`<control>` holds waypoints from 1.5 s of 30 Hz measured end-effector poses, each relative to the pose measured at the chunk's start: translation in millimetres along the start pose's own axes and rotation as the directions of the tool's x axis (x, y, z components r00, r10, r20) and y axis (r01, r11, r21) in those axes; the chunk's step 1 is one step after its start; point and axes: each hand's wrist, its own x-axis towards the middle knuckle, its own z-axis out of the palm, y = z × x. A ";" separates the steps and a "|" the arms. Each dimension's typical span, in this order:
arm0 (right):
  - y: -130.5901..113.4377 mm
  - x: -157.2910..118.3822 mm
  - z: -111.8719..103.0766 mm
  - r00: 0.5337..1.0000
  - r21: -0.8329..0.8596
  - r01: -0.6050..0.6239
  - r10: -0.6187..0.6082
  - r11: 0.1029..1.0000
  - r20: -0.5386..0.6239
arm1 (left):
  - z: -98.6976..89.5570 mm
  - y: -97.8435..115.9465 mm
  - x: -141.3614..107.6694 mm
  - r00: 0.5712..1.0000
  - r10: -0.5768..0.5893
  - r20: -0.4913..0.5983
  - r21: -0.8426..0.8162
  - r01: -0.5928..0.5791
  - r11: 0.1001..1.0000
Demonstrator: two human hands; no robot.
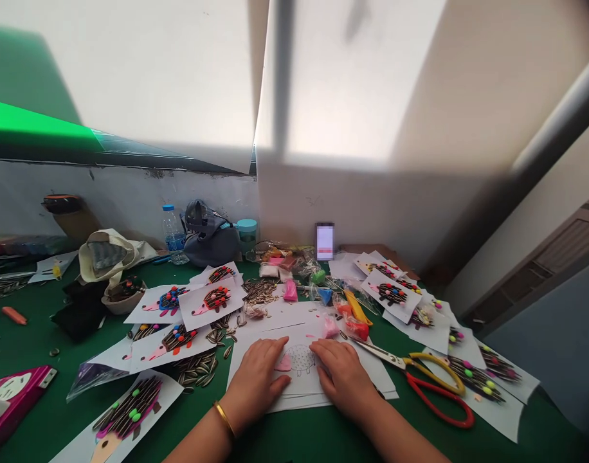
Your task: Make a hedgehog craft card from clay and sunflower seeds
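Note:
A white sheet [301, 382] with a drawn hedgehog outline [301, 360] lies on a stack of paper in front of me. Pink clay [283, 364] covers the drawing's face at its left end. My left hand [260, 373] rests on the sheet's left side, palm down, fingers spread and holding nothing. Flat on the right side is my right hand [340, 373], its fingers apart, beside the outline. Pink clay in a clear wrap [330, 326] sits just beyond my right fingers. Sunflower seeds [198, 368] are scattered left of the paper.
Scissors [420, 376] with yellow and red handles lie right of my right hand. Finished hedgehog cards [217, 299] spread on both sides. Behind are clay packets, a phone [325, 241], a water bottle [173, 235] and a dark bag [210, 241]. A magenta box [22, 395] sits far left.

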 end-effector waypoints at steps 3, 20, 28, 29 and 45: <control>0.3 0.3 1.6 1.000 -0.004 0.003 -0.003 1.000 -0.012 | 2.2 -2.6 -1.3 1.000 0.007 0.017 0.025 -0.007 1.000; 2.2 2.3 5.2 0.997 -0.031 -0.006 0.003 1.000 -0.079 | 10.3 -11.9 -1.4 1.000 0.010 0.022 0.050 -0.011 0.999; 2.8 0.8 3.5 0.999 -0.036 -0.035 0.034 0.999 -0.035 | 0.5 -1.7 1.2 0.997 -0.046 0.063 0.037 0.044 0.998; 3.0 0.4 3.7 0.999 -0.036 -0.037 0.036 0.999 -0.036 | -1.2 -0.4 1.8 0.996 -0.054 0.068 0.041 0.052 0.998; 4.8 -1.2 1.6 0.999 -0.018 -0.026 0.025 1.000 -0.040 | -5.9 2.3 -2.1 0.995 0.035 0.092 0.089 -0.043 0.995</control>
